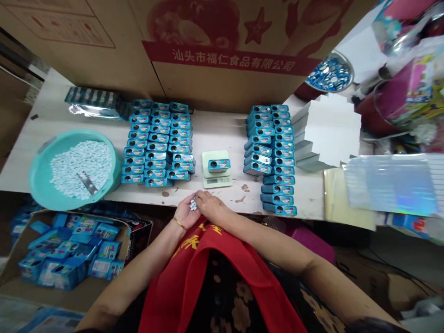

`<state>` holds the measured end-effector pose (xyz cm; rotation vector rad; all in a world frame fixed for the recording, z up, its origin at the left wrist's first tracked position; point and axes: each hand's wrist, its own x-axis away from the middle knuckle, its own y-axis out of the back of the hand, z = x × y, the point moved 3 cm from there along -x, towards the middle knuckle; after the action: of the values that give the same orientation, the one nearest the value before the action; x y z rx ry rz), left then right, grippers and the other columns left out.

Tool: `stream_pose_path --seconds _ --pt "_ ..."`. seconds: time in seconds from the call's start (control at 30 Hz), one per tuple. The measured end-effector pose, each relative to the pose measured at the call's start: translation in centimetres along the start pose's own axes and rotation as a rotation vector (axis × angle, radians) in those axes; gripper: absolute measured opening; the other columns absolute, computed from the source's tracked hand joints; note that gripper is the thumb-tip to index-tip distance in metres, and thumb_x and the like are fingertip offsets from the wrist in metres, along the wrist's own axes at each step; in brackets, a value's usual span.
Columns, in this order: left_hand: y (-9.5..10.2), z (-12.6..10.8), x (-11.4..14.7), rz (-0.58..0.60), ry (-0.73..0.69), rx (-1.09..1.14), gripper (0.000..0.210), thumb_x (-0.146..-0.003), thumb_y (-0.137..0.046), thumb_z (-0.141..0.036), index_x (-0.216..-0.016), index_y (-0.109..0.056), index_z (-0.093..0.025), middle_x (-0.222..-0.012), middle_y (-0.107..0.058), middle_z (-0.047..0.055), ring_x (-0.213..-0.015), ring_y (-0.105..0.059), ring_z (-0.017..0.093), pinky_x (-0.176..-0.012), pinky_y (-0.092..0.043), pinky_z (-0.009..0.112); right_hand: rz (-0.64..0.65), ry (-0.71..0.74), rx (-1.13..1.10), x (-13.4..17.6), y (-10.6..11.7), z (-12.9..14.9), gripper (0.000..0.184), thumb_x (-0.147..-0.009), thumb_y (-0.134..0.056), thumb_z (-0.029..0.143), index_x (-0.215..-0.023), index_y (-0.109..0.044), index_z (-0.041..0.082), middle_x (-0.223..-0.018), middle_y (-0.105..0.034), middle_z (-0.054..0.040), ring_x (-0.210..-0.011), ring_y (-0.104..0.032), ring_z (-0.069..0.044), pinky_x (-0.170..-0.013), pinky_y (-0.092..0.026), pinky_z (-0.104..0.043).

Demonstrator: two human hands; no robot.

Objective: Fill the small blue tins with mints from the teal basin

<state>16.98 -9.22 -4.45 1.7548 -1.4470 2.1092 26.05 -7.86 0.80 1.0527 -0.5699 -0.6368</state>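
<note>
Your right hand (214, 207) partly hides your left hand (185, 213); the scale's display (212, 181) is unreadably small, the carton (222, 90) cropped above.

– seeing which colours on the tub (39, 178)?
– seeing turquoise, and white to pale blue on the pellets (71, 162).
– spotting any red?
– spotting it on the apron (166, 286), with yellow lettering, and across the brown carton (215, 89).
– noticing any pattern?
– noticing tan flowers on the black garment (224, 296), multicoloured print on the blue boxes (157, 147).
</note>
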Motion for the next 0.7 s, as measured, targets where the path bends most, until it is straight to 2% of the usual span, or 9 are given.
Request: stream_pose_path --seconds 0.17,0.27,0.4,0.53,0.63,0.7 --pt "-0.8 -0.2 -0.4 0.017 -0.038 0.085 0.021 -0.082 -0.038 -0.015 -0.085 -0.058 -0.008 -0.075 -0.064 0.007 -0.072 -0.062 0.012 -0.07 -0.05 0.023 -0.141 -0.009 -0.204 0.6 -0.2 -1.3 0.023 -0.08 -0.041 0.009 -0.1 -0.051 0.015 -0.107 -0.05 -0.0102 -0.1 -0.046 -0.018 -0.079 -0.046 -0.03" --pt "-2.0 -0.9 -0.9 0.019 -0.103 0.103 0.021 -0.081 -0.038 -0.012 -0.079 -0.059 -0.009 -0.067 -0.064 0.006 -0.064 -0.062 0.011 -0.064 -0.051 0.022 -0.273 -0.055 -0.392 0.4 0.8 -3.1 0.021 -0.078 -0.045 0.012 -0.096 -0.053 0.017 -0.097 -0.053 -0.0071 -0.091 -0.051 -0.015 -0.078 -0.046 -0.028" --pt "-3.8 -2.1 -1.1 0.062 -0.134 0.064 0.02 -0.08 -0.041 -0.014 -0.078 -0.06 -0.008 -0.077 -0.066 0.012 -0.08 -0.063 0.019 -0.075 -0.05 0.033 -0.408 -0.176 -0.456 -1.1 3.5 -6.6 0.021 -0.073 -0.048 0.01 -0.091 -0.056 0.017 -0.088 -0.053 -0.0047 -0.08 -0.052 -0.014 -0.072 -0.045 -0.026" --pt "-4.2 -2.6 -0.6 0.077 -0.144 0.056 0.019 -0.079 -0.043 -0.016 -0.08 -0.061 -0.009 -0.086 -0.066 0.014 -0.098 -0.056 0.024 -0.085 -0.046 0.039 -0.365 -0.256 -0.298 -3.4 5.0 -9.4 0.025 -0.073 -0.045 0.008 -0.092 -0.058 0.017 -0.092 -0.053 -0.006 -0.081 -0.052 -0.015 -0.073 -0.044 -0.027" --pt "-3.5 -2.5 -0.2 0.058 -0.143 0.057 0.017 -0.078 -0.045 -0.016 -0.08 -0.06 -0.009 -0.087 -0.066 0.013 -0.102 -0.054 0.024 -0.087 -0.045 0.038 -0.302 -0.273 -0.22 -4.4 5.0 -10.4 0.025 -0.075 -0.043 0.01 -0.093 -0.06 0.017 -0.095 -0.054 -0.0072 -0.084 -0.052 -0.017 -0.075 -0.043 -0.028" --pt "-2.8 -2.3 0.1 0.034 -0.134 0.066 0.016 -0.078 -0.045 -0.015 -0.08 -0.06 -0.01 -0.087 -0.066 0.013 -0.102 -0.054 0.024 -0.087 -0.045 0.038 -0.322 -0.245 -0.24 -4.4 5.0 -10.5 0.025 -0.077 -0.043 0.011 -0.094 -0.06 0.018 -0.095 -0.055 -0.0064 -0.087 -0.053 -0.017 -0.078 -0.043 -0.028"
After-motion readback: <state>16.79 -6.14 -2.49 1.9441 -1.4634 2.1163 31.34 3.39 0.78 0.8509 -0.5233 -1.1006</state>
